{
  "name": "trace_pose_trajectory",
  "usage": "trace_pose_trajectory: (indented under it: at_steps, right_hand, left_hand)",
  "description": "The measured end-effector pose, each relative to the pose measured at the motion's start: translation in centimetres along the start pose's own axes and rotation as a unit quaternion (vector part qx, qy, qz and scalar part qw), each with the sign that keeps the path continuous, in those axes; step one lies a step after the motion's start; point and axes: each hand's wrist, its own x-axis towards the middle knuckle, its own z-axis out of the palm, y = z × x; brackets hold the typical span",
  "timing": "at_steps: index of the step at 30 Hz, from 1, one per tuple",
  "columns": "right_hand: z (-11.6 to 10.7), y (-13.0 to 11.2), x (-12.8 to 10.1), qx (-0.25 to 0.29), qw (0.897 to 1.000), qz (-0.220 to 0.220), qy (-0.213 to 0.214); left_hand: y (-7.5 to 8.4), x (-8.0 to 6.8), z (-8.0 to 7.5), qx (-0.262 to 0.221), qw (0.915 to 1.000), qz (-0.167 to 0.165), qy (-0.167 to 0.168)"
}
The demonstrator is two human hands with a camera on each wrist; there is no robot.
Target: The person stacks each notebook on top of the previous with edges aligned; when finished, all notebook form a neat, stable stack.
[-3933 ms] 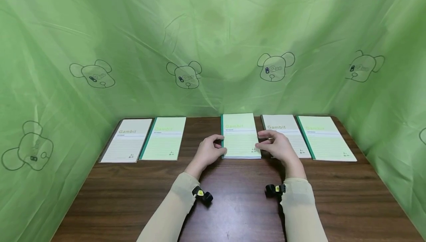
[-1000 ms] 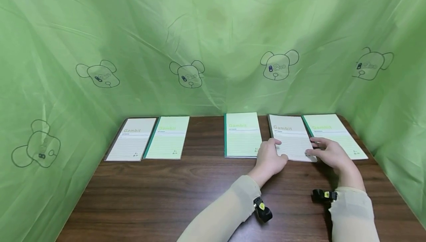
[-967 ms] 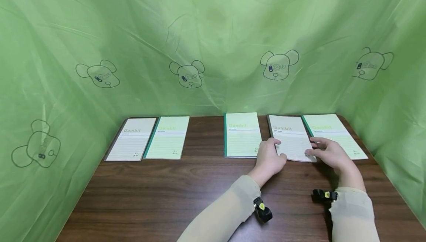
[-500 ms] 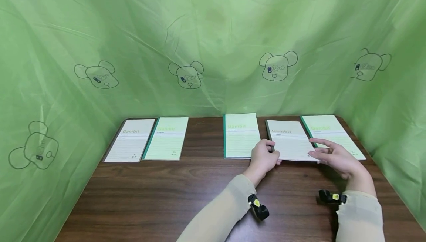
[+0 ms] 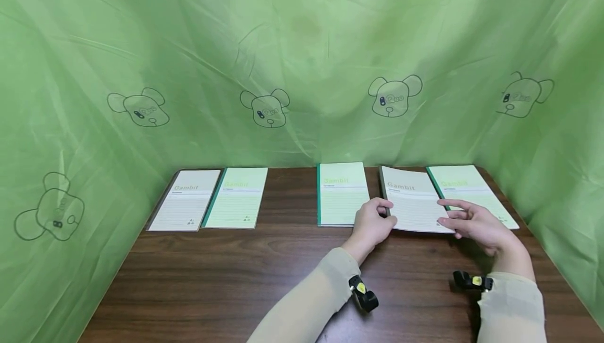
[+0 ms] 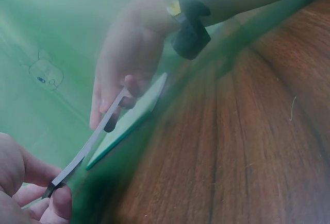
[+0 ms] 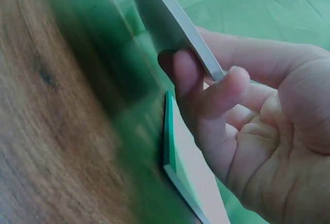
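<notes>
L hand [image 5: 371,223] & R hand [image 5: 477,226] pinch grey-spined Gambit notebook [image 5: 414,204]! Prob. light, bendy; best held by lower side edges.

"Gambit" on both white notebooks [image 5: 415,210] and, more faintly, on all three pale green notebooks [image 5: 343,201]

both hands [image 5: 370,221] pinch between thumb and fingers, the left forearm [image 5: 306,298] slanting rightward.
</notes>
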Motion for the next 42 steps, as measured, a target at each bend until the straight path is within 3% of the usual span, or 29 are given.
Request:
trace_pose_trajectory:
  at_steps: [8, 22, 36, 42]
  right_hand:
    - [0.6, -0.9, 0.5, -0.047, 0.999, -0.012, 0.022]
    - [3.6, -4.0, 1.3, -0.081, 0.996, -0.019, 0.042]
    - [9.9, -6.5, 3.7, -0.033, 0.995, -0.066, 0.067]
    - [12.6, -7.2, 4.4, -0.017, 0.993, -0.081, 0.082]
  left_hand:
    - [0.2, 0.4, -1.1, 0.017, 0.9996, 0.021, -0.006]
    - [0.5, 0.3, -4.2, -0.011, 0.9999, 0.003, 0.001]
    - [-1.2, 0.7, -10.2, -0.009, 0.9982, 0.045, 0.037]
    - [-2.0, 0.8, -12.8, -0.027, 0.9979, 0.038, 0.044]
